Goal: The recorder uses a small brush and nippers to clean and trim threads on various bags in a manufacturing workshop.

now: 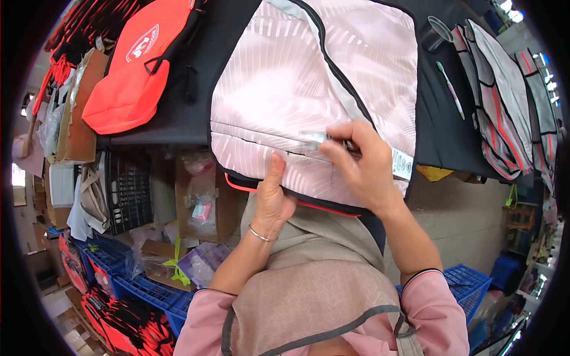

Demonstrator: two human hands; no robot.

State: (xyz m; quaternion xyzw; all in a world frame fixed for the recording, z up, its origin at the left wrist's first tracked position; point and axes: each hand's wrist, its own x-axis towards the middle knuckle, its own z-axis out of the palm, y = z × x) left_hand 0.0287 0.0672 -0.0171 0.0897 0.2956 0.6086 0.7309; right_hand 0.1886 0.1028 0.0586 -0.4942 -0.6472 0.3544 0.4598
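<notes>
A pale pink patterned fabric bag (267, 71) with black edging lies flat on the black-covered table, its near edge reaching over the front. My left hand (276, 199) pinches that near edge, thumb on top and fingers hidden underneath. Above the bag's horizontal seam, my right hand (365, 160) is closed around a small, blurred, pale-and-dark tool (313, 140), whose kind I cannot make out. A dark slit or thread mark shows on the seam between my hands. A white label (402, 164) is at the bag's right edge, and a grey strip with black trim (338, 77) runs diagonally across it.
On the table's left lies a red bag (133, 89), beside a cardboard box (83, 113). To the right are a dark cup (436, 34), a toothbrush (450, 89) and grey pieces with black and red trim (496, 95). Blue crates (466, 285) stand below.
</notes>
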